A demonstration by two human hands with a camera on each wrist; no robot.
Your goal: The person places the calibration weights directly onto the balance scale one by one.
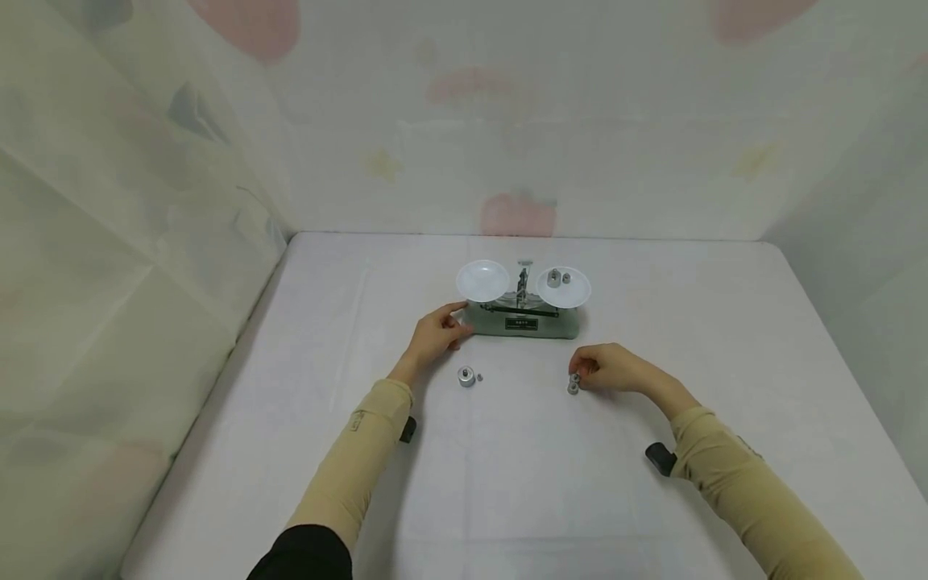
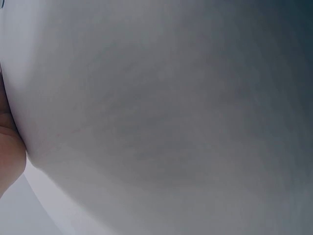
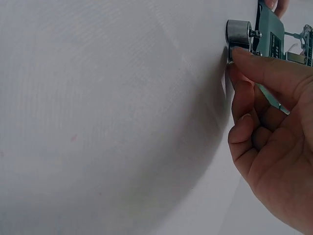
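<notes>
our right hand point(image 1: 616, 369) pinches small metal weights point(image 1: 573, 383) on the white tabletop point(image 1: 507, 467), in front of the balance scale point(image 1: 524, 302). our left hand point(image 1: 435, 334) rests relaxed against the scale's base. the weights look dense, smooth and slippery for their size — best pinched by the knob on top.

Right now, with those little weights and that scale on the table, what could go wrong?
The right pan already carries two weights while the left pan looks empty, so adding more could tip the beam hard. The right hand pinches small weights at its fingertips; they might slip and roll. The left hand touches the scale base, and a nudge could upset the reading.
</notes>
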